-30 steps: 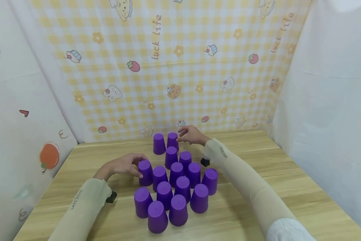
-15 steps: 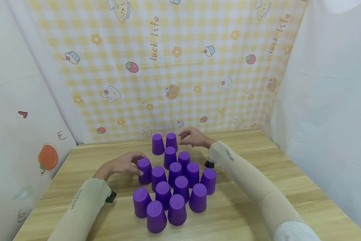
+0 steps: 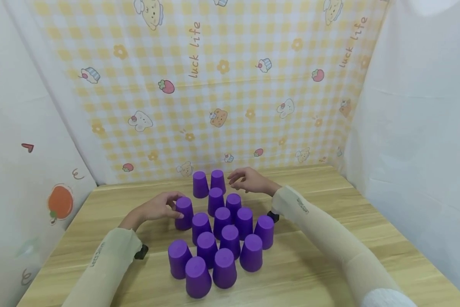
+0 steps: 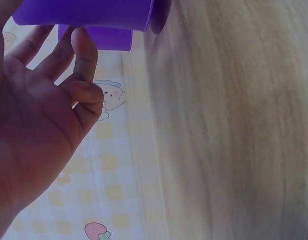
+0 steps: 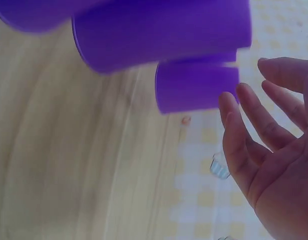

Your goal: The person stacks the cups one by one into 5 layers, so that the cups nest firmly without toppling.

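Note:
Several plain purple cups stand upside down in a cluster on the wooden table. With thumb and fingers, my left hand [image 3: 154,209] [image 4: 36,120] grips the side of the leftmost middle cup [image 3: 184,214] [image 4: 83,11]; some fingers are hidden behind it. Its base sits a little higher in the head view than that of the neighbouring cup [image 3: 201,230]. My right hand [image 3: 252,181] [image 5: 284,165] hovers at the back right of the cluster, fingers loosely bent and holding nothing. Just left of its fingertips is the rear right cup [image 3: 218,181].
Another cup [image 3: 200,185] stands beside the rear one, and front cups [image 3: 198,279] are closest to me. A yellow checked cloth [image 3: 222,85] hangs behind the wooden table [image 3: 329,238]. White cloths [image 3: 414,149] flank both sides. Black wrist devices [image 3: 140,252] show under the sleeves.
The cup in my left hand has moved slightly up and away from me in the head view. My right hand has drawn off the rear cup toward the right.

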`<move>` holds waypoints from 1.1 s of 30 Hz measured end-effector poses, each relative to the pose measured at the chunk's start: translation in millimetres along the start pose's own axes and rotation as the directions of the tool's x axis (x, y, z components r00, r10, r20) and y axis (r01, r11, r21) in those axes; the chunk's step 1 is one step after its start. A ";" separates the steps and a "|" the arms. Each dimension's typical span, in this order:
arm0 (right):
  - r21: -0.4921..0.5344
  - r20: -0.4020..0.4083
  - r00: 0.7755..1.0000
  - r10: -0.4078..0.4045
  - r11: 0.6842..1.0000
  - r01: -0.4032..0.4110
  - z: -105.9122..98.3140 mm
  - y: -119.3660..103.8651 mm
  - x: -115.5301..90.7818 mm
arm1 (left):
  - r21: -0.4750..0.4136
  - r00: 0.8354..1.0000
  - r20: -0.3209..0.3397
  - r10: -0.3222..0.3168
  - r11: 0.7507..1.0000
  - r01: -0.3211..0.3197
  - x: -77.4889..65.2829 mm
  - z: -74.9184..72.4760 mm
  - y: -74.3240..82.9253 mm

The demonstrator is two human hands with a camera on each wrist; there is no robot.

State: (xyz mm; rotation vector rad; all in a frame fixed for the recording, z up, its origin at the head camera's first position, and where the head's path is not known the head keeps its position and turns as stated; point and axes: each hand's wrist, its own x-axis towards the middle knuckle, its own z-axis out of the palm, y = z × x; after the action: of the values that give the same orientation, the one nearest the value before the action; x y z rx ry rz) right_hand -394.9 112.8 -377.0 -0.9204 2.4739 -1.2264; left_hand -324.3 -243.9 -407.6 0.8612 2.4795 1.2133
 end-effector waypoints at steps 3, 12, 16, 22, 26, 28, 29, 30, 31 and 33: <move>0.019 0.022 0.999 -0.039 0.999 0.038 1.7 -3.8 -4.6 | 0.010 0.999 -0.039 -0.026 1.000 0.026 -0.8 0.2 1.1; 0.002 0.092 0.994 -0.067 0.998 0.067 -1.5 -4.2 -17.0 | 0.040 0.987 -0.145 -0.068 0.996 0.074 2.6 2.7 2.4; -0.003 0.135 0.989 -0.062 0.998 0.063 -2.9 -2.3 -21.8 | 0.055 0.968 -0.224 -0.114 0.990 0.129 5.0 2.9 2.5; 0.019 0.178 0.983 -0.038 0.999 0.035 -4.8 -1.4 -27.2 | 0.048 0.928 -0.335 -0.162 0.981 0.189 10.2 3.0 1.4; 0.036 0.183 0.982 -0.038 0.999 0.032 -5.2 -2.6 -31.4 | 0.047 0.911 -0.386 -0.147 0.983 0.178 13.1 3.3 1.5; 0.041 0.182 0.983 -0.038 0.999 0.031 -4.8 -2.8 -32.7 | 0.049 0.905 -0.401 -0.146 0.983 0.180 13.7 3.3 2.4; 0.041 0.181 0.983 -0.039 0.999 0.032 -4.5 -2.7 -33.1 | 0.047 0.902 -0.404 -0.151 0.981 0.186 13.5 3.2 2.9; 0.042 0.180 0.983 -0.040 0.999 0.033 -4.1 -2.6 -33.5 | 0.042 0.899 -0.409 -0.156 0.981 0.189 13.5 3.3 3.6; 0.043 0.178 0.983 -0.040 0.999 0.033 -3.6 -2.2 -33.7 | 0.043 0.897 -0.415 -0.155 0.981 0.189 13.7 3.3 3.9; 0.048 0.171 0.984 -0.045 0.998 0.037 -2.8 -1.7 -34.0 | 0.039 0.889 -0.429 -0.157 0.981 0.192 13.8 3.8 4.5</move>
State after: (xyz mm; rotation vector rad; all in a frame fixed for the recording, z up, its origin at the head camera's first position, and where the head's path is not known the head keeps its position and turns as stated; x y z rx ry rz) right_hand -369.1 135.2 -376.3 -1.0247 2.2957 -1.1570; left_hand -331.7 -230.9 -405.9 0.4022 2.8873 1.3632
